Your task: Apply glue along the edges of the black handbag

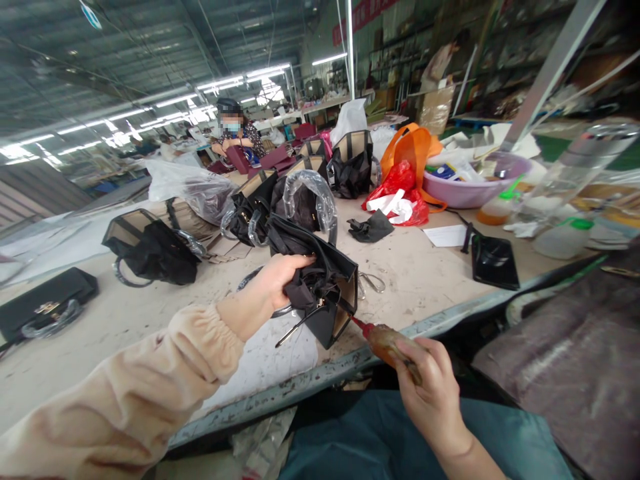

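My left hand grips a black handbag by its crumpled top, holding it just above the worktable's near edge. Its handle, wrapped in clear plastic, arches up behind. My right hand holds a small amber glue bottle with a red nozzle. The nozzle tip touches the bag's lower right corner. A thin black strap hangs loose below the bag.
Several black and tan handbags lie across the table, with scissors, a black flat panel, a red plastic bag, a purple basin and bottles. A person sits far across.
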The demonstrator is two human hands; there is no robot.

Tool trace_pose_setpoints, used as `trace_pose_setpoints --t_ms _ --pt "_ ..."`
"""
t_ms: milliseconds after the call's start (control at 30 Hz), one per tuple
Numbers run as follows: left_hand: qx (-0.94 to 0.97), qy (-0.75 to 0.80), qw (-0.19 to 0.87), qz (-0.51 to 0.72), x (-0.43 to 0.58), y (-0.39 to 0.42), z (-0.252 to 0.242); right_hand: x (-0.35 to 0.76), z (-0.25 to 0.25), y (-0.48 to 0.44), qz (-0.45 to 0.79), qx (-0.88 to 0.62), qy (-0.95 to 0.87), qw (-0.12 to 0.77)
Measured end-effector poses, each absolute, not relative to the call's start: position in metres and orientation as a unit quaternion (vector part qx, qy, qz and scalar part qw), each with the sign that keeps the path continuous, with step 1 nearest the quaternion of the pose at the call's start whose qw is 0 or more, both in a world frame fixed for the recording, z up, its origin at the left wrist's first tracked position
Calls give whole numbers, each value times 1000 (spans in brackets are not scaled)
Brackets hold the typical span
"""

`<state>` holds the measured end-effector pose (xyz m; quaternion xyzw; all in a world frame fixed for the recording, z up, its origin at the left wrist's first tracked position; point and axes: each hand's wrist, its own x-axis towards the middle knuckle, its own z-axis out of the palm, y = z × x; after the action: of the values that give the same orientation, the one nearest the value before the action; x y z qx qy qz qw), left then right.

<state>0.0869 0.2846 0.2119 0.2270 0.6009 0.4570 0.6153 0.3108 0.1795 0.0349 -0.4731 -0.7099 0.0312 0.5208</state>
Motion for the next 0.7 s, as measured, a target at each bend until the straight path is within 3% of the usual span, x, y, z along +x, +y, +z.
trace_pose_setpoints --t_ms 700 --pt "226 595 628 449 95 306 196 314 25 176 107 -428 -755 485"
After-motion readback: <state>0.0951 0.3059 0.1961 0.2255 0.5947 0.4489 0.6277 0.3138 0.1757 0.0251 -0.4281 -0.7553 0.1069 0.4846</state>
